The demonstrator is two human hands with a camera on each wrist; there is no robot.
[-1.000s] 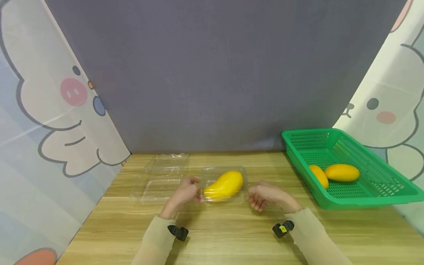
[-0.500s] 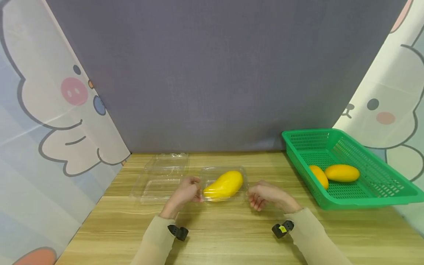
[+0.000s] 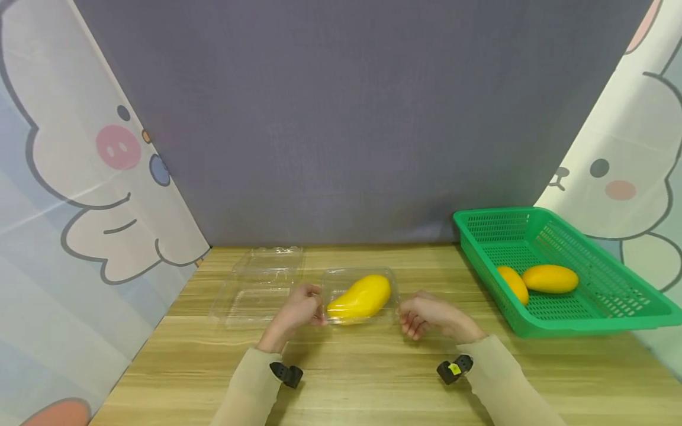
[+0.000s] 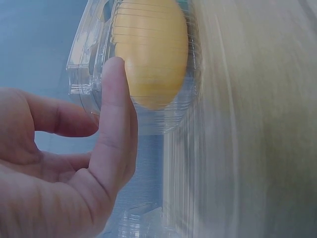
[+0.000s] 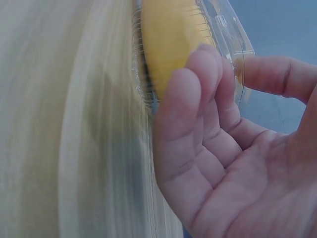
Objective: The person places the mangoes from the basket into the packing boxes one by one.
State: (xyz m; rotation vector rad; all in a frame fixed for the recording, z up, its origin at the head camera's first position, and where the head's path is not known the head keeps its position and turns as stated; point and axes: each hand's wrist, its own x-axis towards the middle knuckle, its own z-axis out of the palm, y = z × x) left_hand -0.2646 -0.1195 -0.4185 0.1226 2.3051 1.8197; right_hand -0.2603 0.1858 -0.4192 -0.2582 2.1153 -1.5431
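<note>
As two bare hands bracket a clear plastic container (image 3: 341,279) on a wood-grain table (image 3: 351,378), a yellow mango (image 3: 362,296) lies inside it, tilted with its broader end to the far right. From the head camera, the left hand (image 3: 301,307) is at the container's left side and the right hand (image 3: 428,313) at its right, fingers bent. To the left sits a second clear container (image 3: 261,293), its lid laid back toward the far side. At right stands a green basket (image 3: 586,325) holding two more mangoes, one (image 3: 550,278) lying crosswise and the other (image 3: 512,285) against the left wall. Beyond the table hangs a grey backdrop (image 3: 351,118), flanked by cartoon-print cloth (image 3: 117,248).

From the left wrist, the thumb meets the container's rim while the index finger lies along its ribbed side, a pinch on the plastic; the mango shows through the wall.

From the right wrist, the thumb touches the rim and the curled fingers press the side below, clamping the container between them.
</note>
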